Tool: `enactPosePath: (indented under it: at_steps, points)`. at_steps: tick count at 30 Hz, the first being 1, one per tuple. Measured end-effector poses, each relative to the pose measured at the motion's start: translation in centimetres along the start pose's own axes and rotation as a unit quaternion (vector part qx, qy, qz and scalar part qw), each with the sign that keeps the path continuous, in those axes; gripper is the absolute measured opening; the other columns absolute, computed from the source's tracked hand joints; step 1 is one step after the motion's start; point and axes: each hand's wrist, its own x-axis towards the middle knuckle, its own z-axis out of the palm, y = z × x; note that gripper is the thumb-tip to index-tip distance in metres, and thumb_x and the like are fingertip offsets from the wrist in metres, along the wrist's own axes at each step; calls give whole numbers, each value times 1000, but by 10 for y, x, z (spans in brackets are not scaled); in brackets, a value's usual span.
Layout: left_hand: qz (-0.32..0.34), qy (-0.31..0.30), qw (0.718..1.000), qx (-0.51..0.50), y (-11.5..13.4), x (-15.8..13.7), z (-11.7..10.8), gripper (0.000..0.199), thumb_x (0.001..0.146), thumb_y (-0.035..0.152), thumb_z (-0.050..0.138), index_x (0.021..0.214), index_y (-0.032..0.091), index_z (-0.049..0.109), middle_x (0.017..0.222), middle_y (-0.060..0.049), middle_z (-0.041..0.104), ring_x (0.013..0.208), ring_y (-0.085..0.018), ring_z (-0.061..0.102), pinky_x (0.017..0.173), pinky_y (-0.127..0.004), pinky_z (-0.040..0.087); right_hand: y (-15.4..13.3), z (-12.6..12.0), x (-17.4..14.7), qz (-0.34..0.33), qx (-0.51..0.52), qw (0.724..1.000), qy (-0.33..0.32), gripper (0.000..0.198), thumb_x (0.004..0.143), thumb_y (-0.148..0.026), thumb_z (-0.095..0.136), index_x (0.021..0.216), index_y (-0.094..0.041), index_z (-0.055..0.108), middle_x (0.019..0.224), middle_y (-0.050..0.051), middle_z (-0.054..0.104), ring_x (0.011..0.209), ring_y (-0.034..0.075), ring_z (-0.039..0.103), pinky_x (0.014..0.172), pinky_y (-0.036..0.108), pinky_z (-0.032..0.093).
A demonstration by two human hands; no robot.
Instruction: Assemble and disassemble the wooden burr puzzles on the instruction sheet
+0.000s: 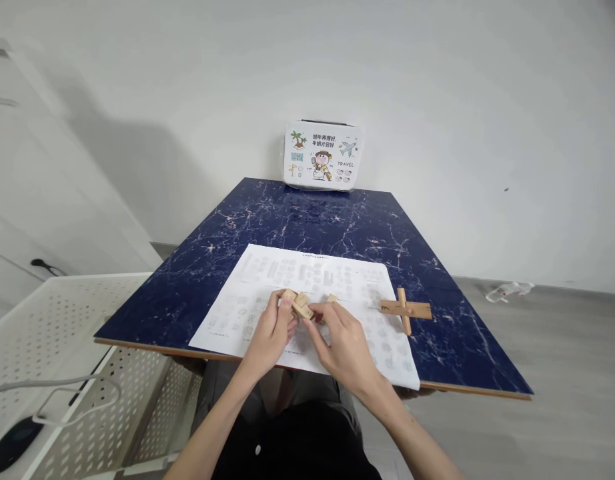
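Note:
Small wooden puzzle blocks (302,306) are gripped between my two hands, above a printed sheet of paper (272,267). My left hand (273,328) is closed around the left part of the blocks. With thumb and fingertips, my right hand (343,343) pinches their right end. Another pale wooden piece (332,299) shows just behind my right fingers, partly hidden by them. To the right, a wooden cross (405,309) of joined sticks lies over the paper's right edge and the tabletop. The sheet carries rows of faint diagrams, too small to read.
The paper lies on a dark blue marbled table (317,220). At its far edge a white case (321,157) with cartoon prints stands near the wall. A white perforated rack (87,400) with a cable (52,385) is at lower left. A clear plastic item (509,291) lies on the floor at right.

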Motion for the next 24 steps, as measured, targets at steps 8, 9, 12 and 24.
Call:
enactPosePath:
  at_steps: [8,9,12,24]
  points:
    - [40,17,997,64,-1,-3,-1,45,109,60,34,119,21,54,83,0,59,66,-17,52,61,-27,43,-17,-13,2,211,323,921,-47,28,99,-47,65,94,-20,70,88,5,76,80,21,67,77,32,53]
    - [44,8,996,74,0,-3,-2,45,109,60,33,116,21,55,78,2,56,64,-17,50,61,-28,42,-16,-16,2,227,352,906,-53,29,98,-49,66,93,-20,70,87,5,76,77,20,66,77,33,53]
    - [61,-14,992,111,0,-3,-4,44,110,57,33,104,21,58,70,4,47,62,-16,46,63,-29,41,-14,-20,-1,259,431,862,-66,33,96,-52,66,90,-20,68,85,6,73,68,18,59,72,33,53]
    - [62,21,995,70,0,0,-7,40,109,55,39,113,22,60,70,4,44,66,-17,47,66,-28,40,-8,-36,-2,267,513,804,-134,29,93,-47,70,85,-19,66,67,-2,53,63,15,47,65,30,42]
